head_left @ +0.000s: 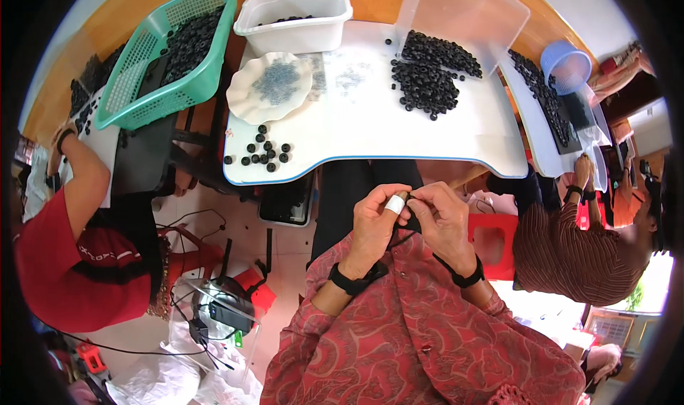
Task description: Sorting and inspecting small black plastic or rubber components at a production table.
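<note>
Between the fingertips of both hands, held close together just below the near edge of the white surface, there is a very small dark piece, too small to tell its exact shape. The left hand has its fingers curled and pressed together, and the thumb, wrapped with a strip of white tape, pinches the piece from the left. The right hand meets it from the other side, with the thumb and forefinger pressed onto the same piece, so the two hands touch each other. Both wrists carry a black band (the sleeves are of red patterned cloth). On the surface in front of the hands lies a small group of loose black rings near the left corner, and a bigger heap of black rings further away on the right, spilling from a tilted clear plastic box. Between them stands a white scalloped plate with tiny grey parts, and behind it a white rectangular plastic tub. To the left a green plastic mesh basket is full of black rings. A person in a red shirt sits at the left, and a person in a striped brown shirt at the right.
</note>
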A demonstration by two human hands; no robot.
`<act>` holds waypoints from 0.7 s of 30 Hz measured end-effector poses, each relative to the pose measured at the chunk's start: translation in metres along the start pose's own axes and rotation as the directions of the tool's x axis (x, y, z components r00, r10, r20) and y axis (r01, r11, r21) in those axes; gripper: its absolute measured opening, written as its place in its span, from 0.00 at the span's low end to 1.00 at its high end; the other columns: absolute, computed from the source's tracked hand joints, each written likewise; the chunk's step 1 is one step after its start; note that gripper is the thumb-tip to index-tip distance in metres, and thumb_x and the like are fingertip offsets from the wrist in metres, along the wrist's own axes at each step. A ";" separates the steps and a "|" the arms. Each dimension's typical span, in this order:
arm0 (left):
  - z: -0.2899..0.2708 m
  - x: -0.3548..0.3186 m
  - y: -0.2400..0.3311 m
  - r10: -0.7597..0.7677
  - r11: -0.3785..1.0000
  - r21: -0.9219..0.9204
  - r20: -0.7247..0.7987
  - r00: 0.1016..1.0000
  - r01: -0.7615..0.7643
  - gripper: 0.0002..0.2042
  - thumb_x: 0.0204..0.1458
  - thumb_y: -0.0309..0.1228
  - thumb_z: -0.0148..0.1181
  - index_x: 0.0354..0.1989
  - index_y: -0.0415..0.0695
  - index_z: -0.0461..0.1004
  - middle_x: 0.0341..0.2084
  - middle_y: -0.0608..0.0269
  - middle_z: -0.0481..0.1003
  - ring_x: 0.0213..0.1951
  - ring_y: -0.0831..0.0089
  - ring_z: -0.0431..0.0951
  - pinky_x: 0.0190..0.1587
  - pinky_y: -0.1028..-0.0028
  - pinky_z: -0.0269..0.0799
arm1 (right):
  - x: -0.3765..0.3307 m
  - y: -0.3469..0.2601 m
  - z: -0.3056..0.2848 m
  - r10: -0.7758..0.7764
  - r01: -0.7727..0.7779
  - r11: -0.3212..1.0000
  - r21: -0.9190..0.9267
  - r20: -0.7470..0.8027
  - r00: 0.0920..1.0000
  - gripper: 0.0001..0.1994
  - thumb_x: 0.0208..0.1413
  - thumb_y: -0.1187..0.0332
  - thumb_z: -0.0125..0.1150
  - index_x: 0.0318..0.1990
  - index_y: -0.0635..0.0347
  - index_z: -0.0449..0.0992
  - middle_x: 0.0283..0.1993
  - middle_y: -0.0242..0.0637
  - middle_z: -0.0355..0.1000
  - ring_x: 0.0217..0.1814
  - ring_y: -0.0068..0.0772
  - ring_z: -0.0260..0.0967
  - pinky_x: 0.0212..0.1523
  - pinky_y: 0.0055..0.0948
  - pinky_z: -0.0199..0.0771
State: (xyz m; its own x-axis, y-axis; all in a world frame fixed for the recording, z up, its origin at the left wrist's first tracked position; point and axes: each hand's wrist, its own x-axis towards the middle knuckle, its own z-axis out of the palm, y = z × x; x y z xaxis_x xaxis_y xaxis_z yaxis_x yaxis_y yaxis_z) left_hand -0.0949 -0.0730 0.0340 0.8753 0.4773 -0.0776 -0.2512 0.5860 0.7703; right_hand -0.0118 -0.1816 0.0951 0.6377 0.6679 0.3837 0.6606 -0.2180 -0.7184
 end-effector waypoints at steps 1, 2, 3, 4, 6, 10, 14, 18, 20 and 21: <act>0.001 0.000 0.000 -0.006 1.000 -0.005 0.002 1.000 0.006 0.09 0.63 0.22 0.54 0.49 0.37 0.76 0.34 0.67 0.76 0.31 0.83 0.74 0.34 0.82 0.72 | -0.001 0.000 -0.001 -0.013 0.014 1.000 0.009 -0.017 1.000 0.05 0.53 0.80 0.64 0.37 0.64 0.77 0.32 0.40 0.72 0.29 0.32 0.74 0.27 0.27 0.73; 0.003 0.000 0.001 -0.012 1.000 -0.010 0.003 1.000 0.012 0.09 0.63 0.22 0.54 0.49 0.37 0.76 0.34 0.67 0.76 0.31 0.83 0.74 0.34 0.82 0.72 | -0.001 0.000 -0.002 -0.013 0.013 1.000 0.014 -0.022 1.000 0.05 0.53 0.80 0.65 0.37 0.64 0.77 0.32 0.40 0.72 0.29 0.32 0.74 0.27 0.27 0.73; 0.005 0.000 0.004 -0.007 1.000 0.003 -0.003 1.000 0.007 0.09 0.63 0.22 0.54 0.49 0.37 0.76 0.33 0.67 0.76 0.30 0.83 0.74 0.33 0.83 0.71 | -0.001 -0.001 -0.003 -0.015 0.016 1.000 0.018 -0.025 1.000 0.05 0.53 0.80 0.65 0.37 0.64 0.77 0.32 0.40 0.72 0.29 0.32 0.74 0.27 0.27 0.73; 0.006 -0.001 0.006 -0.012 1.000 -0.011 -0.009 1.000 0.012 0.09 0.63 0.22 0.54 0.49 0.37 0.77 0.33 0.68 0.76 0.30 0.84 0.74 0.33 0.83 0.72 | 0.000 -0.002 -0.004 -0.018 0.019 1.000 0.023 -0.027 0.999 0.05 0.53 0.80 0.65 0.37 0.64 0.77 0.32 0.40 0.72 0.29 0.31 0.74 0.27 0.26 0.73; 0.008 -0.003 0.009 -0.022 0.999 -0.039 -0.025 0.999 0.021 0.09 0.63 0.22 0.54 0.48 0.38 0.77 0.31 0.69 0.76 0.30 0.85 0.74 0.32 0.83 0.72 | 0.000 -0.001 -0.004 -0.028 0.030 0.998 0.050 -0.043 0.999 0.06 0.53 0.79 0.66 0.37 0.64 0.78 0.34 0.39 0.74 0.29 0.30 0.74 0.26 0.26 0.73; 0.007 -0.004 0.009 0.065 0.998 -0.022 -0.043 0.997 -0.066 0.09 0.63 0.22 0.55 0.48 0.38 0.77 0.32 0.68 0.76 0.30 0.84 0.74 0.32 0.83 0.71 | 0.003 -0.007 -0.003 -0.054 0.061 0.994 0.092 -0.077 0.996 0.06 0.52 0.80 0.67 0.37 0.64 0.79 0.35 0.39 0.75 0.30 0.29 0.75 0.27 0.25 0.74; 0.009 -0.008 0.013 0.071 0.996 -0.044 -0.039 0.997 -0.073 0.09 0.63 0.22 0.55 0.48 0.38 0.77 0.33 0.68 0.76 0.30 0.84 0.73 0.32 0.83 0.71 | 0.002 -0.013 -0.004 -0.047 0.057 0.991 0.117 -0.086 0.995 0.07 0.51 0.81 0.67 0.37 0.65 0.78 0.35 0.39 0.75 0.31 0.29 0.76 0.27 0.24 0.76; 0.010 -0.010 0.013 0.070 0.994 -0.086 -0.014 0.997 -0.071 0.09 0.63 0.22 0.55 0.50 0.37 0.76 0.33 0.68 0.75 0.30 0.82 0.73 0.32 0.82 0.70 | -0.001 -0.016 -0.007 -0.020 0.035 0.985 0.171 -0.089 0.996 0.07 0.52 0.82 0.66 0.39 0.66 0.78 0.36 0.39 0.74 0.32 0.28 0.77 0.28 0.24 0.77; 0.013 -0.010 0.015 0.077 0.993 -0.085 0.000 0.997 -0.076 0.10 0.63 0.22 0.55 0.51 0.36 0.76 0.33 0.68 0.75 0.30 0.82 0.73 0.33 0.82 0.70 | -0.002 -0.017 -0.009 -0.016 0.035 0.985 0.170 -0.109 0.994 0.08 0.53 0.82 0.66 0.40 0.67 0.77 0.36 0.40 0.74 0.32 0.28 0.77 0.28 0.24 0.77; 0.015 -0.011 0.015 0.082 0.993 -0.087 0.004 0.997 -0.081 0.10 0.63 0.22 0.55 0.51 0.36 0.75 0.33 0.67 0.74 0.30 0.82 0.73 0.33 0.82 0.70 | -0.002 -0.018 -0.011 -0.024 0.041 0.985 0.165 -0.103 0.994 0.08 0.53 0.82 0.65 0.40 0.66 0.77 0.36 0.40 0.74 0.32 0.28 0.77 0.28 0.24 0.77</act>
State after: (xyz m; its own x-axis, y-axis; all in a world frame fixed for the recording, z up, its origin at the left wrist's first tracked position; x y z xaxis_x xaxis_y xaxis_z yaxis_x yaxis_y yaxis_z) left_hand -0.1021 -0.0792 0.0563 0.8534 0.5212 -0.0121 -0.3564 0.6002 0.7161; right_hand -0.0205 -0.1869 0.1134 0.6593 0.5958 0.4586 0.6115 -0.0701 -0.7881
